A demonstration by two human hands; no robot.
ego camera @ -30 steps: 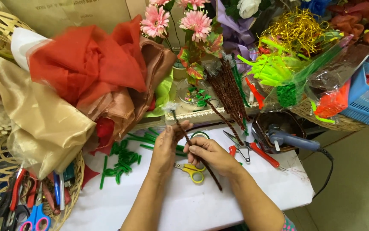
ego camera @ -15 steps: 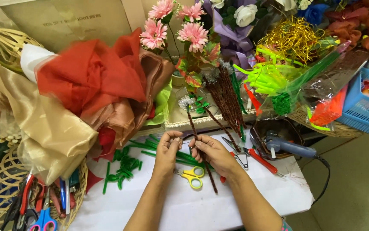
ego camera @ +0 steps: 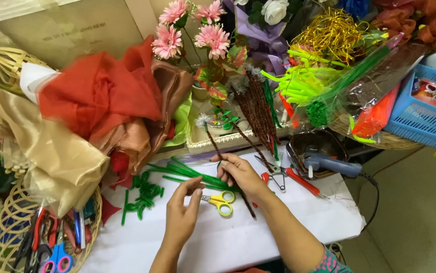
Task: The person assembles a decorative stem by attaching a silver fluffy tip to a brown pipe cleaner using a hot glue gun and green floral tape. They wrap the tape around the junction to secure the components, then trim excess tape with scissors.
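The right hand pinches a thin brown fuzzy stick, a long wire stem with a dark, bristly coat and a small silvery tuft at its far end. The stick runs slantwise: its tufted tip points up toward the flower pots, and its lower end passes under the fingers and comes out over the counter near the yellow scissors. The right hand is closed around it about midway, thumb and fingers pressed together.

The left hand is just beside the right and a little nearer the person. Its fingers are held straight and close together, with the thumb raised beside them; it holds nothing that can be seen, and its fingertips come close to the stick without clearly touching it.

Under both hands lies a bundle of green sticks, with short green pieces scattered to the left. Red-handled pliers lie to the right of the right hand, and a blue glue gun sits farther right in a dark tray.
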